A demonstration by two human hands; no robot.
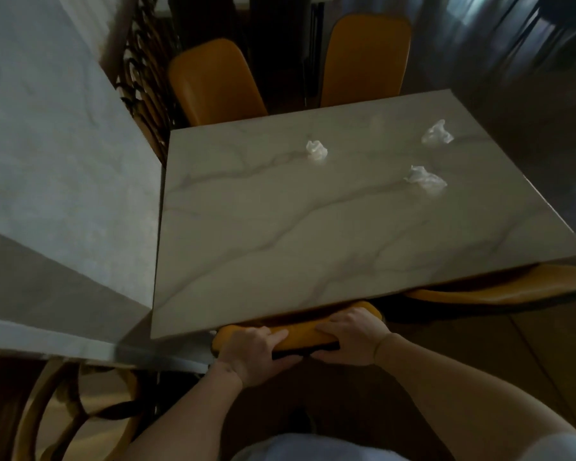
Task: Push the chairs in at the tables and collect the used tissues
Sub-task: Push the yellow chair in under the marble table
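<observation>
Orange chairs [215, 81], grey-veined tbl [280, 227]

Glossy marble-look table [280, 234], smooth orange leather-like chair [300, 331], crumpled paper tissues [316, 150]

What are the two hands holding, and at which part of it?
Both the left hand and the right hand grip the top edge of the backrest of the near orange chair, side by side, at the table edge.

Head camera looks steeply down over the marble table [280, 227], close above its near edge
</observation>
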